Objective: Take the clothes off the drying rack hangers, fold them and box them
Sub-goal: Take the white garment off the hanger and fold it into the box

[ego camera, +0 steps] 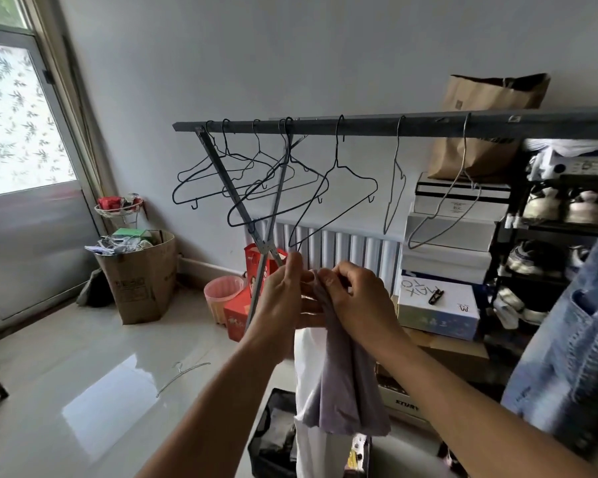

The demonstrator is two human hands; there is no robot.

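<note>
Mostly the hangers (pixel 277 181) on the rack (pixel 394 125) hang bare. Both hands, left hand (pixel 283 301) and right hand (pixel 356 298), pinch a lilac garment (pixel 346 384) with curled fingers; folding and boxing it look unfinished, and denim (pixel 573 339) waits at right.

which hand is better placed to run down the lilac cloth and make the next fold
Right, probably. The right hand pinches the lilac cloth at its top, directly above the hanging length; the left hand sits beside it.

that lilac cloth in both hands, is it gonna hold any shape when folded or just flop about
Probably floppy: the lilac cloth hangs straight down in soft folds from where the left hand and right hand pinch its top edge. It looks thin and light, so likely easy to lift. Its lower edge flares loosely, so folds may slip open unless laid flat.
</note>
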